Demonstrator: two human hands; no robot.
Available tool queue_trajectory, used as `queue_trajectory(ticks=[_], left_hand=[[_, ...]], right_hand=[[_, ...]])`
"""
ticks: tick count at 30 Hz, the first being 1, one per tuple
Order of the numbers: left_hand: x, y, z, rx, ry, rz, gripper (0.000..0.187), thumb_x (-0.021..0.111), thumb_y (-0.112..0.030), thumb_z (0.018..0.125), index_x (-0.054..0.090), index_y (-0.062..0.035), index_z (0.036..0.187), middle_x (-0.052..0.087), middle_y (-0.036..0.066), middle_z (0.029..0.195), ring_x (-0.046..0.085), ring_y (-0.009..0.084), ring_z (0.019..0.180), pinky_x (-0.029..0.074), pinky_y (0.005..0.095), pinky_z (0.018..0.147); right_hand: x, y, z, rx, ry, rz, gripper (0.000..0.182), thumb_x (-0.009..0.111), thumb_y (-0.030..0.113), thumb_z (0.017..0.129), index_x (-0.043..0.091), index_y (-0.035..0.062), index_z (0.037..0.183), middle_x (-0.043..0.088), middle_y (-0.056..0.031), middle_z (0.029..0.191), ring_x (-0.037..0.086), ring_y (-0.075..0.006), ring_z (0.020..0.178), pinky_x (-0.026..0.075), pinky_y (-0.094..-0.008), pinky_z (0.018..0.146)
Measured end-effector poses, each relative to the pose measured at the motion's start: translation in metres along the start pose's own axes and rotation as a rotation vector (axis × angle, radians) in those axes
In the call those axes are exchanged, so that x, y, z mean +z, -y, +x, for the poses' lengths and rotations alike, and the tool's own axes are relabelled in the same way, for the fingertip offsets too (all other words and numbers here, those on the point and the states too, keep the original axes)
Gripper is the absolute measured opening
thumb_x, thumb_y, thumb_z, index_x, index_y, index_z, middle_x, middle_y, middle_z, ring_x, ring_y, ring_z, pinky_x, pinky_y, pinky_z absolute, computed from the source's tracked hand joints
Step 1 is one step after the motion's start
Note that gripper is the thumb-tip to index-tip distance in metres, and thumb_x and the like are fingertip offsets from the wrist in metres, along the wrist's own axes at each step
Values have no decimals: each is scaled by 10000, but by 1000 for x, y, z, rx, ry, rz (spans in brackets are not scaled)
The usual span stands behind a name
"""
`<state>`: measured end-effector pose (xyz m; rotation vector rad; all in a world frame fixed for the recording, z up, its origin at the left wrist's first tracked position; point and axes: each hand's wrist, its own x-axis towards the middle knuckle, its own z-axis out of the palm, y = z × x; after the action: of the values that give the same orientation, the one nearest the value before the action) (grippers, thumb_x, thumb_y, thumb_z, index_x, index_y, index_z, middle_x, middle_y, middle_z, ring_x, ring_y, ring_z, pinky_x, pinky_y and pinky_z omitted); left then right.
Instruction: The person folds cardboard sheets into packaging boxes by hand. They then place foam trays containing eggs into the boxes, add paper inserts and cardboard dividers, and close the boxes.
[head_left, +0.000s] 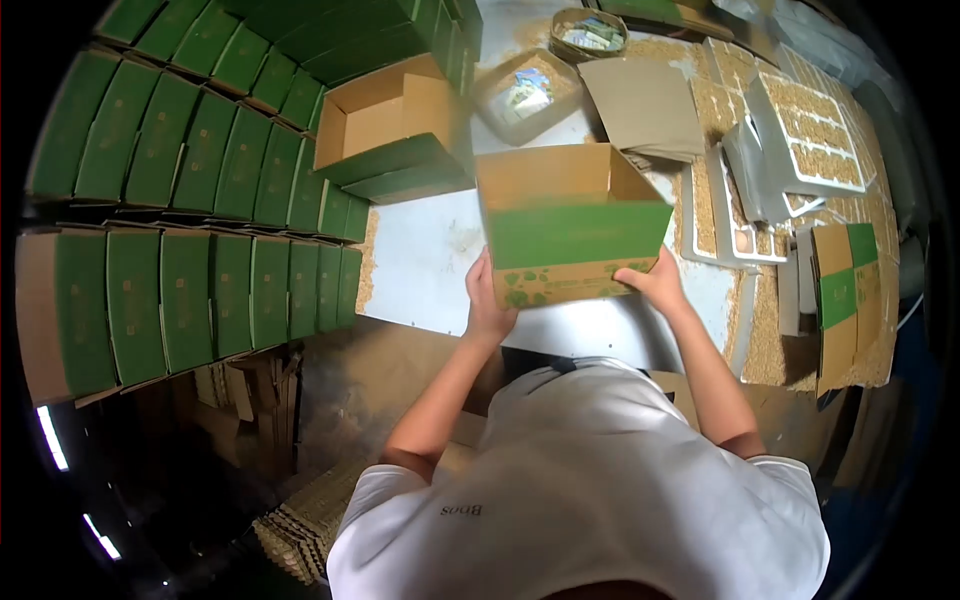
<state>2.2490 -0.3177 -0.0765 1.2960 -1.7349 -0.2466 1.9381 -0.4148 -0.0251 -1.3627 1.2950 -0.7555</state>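
An open-topped cardboard box [583, 236], green with a brown printed strip, is held in front of me over the white table. My left hand [486, 300] is closed on its near left side. At the near right corner my right hand [655, 283] grips it, thumb on the front face and fingers hidden behind. The visible inside of the box is plain brown cardboard. Beyond it to the left stands another open green box [385, 130].
Rows of green boxes [190, 145] are stacked on the left. A plastic tub [527, 98] and a basket [588, 35] stand at the back. Flat cardboard sheets [645, 105], white husk-filled trays [815, 140] and an upright folded carton [845, 300] lie to the right. Egg trays [305, 525] sit lower left.
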Motion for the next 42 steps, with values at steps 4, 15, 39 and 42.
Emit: queue_trajectory(ticks=[4, 15, 39, 42], left_hand=[[8, -19, -44, -430, 406, -175, 882, 711, 50, 719, 318, -18, 1506, 432, 201, 1431, 409, 380, 1359, 341, 415, 1160], [-22, 7, 41, -1076, 565, -335, 503, 450, -216, 1012, 416, -4, 1467, 597, 167, 1353, 588, 255, 1228, 454, 347, 1021], [9, 15, 61, -764, 380, -238, 724, 398, 59, 846, 342, -72, 1556, 502, 166, 1488, 490, 277, 1358, 371, 349, 1118], [0, 1, 72, -844, 413, -411, 717, 383, 61, 849, 336, -56, 1555, 492, 162, 1497, 486, 266, 1358, 369, 347, 1120]], right_hand=[[32, -108, -67, -141, -243, -181, 438, 725, 122, 891, 616, 9, 1299, 708, -148, 1187, 668, -250, 1101, 495, -349, 988], [-30, -137, -67, 250, 236, 214, 423, 432, 196, 1004, 628, 49, 1349, 671, -117, 1297, 623, -195, 1131, 474, -327, 993], [-190, 98, 27, 165, -893, 1263, 676, 751, 423, 860, 471, 101, 1385, 525, -143, 1216, 541, -265, 1163, 431, -398, 1055], [-189, 81, -29, 74, -784, 1351, 625, 692, 403, 890, 476, 57, 1364, 542, -178, 1296, 551, -323, 1238, 447, -468, 1062]])
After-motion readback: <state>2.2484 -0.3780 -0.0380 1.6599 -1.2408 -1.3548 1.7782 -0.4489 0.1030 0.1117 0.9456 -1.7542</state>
